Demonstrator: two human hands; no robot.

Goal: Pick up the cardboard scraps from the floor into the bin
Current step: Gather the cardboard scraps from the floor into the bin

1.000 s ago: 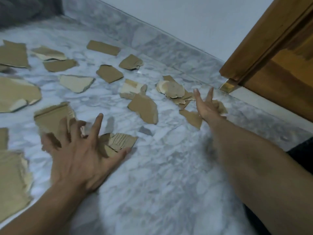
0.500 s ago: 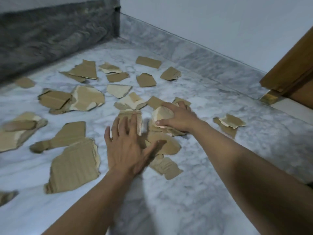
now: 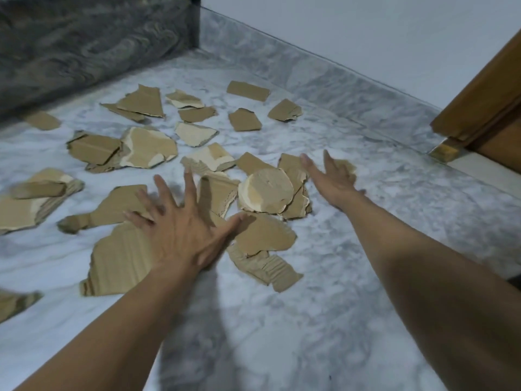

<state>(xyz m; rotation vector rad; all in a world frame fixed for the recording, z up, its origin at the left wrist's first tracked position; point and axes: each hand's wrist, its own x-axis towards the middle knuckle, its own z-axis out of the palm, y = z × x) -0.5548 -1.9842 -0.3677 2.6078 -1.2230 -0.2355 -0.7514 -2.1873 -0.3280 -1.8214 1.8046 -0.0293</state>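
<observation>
On the floor (image 3: pixel 352 292): cardboard scraps (image 3: pixel 266 191) scattered, several heaped between the hands.
Left hand (image 3: pixel 183 230): fingers spread, pressing flat on scraps.
Right hand (image 3: pixel 331 182): fingers straight, blurred; possibly touching a scrap.

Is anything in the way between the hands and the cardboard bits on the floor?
Nothing visible. The left hand and the right hand are both open, right over the cardboard scraps. The bin is not in view.

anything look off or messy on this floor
Torn cardboard scraps lie scattered across the marble floor, several heaped around a roundish scrap. Their edges are ragged, some peeled pale. The left hand and right hand are open; no bin is in view.
</observation>
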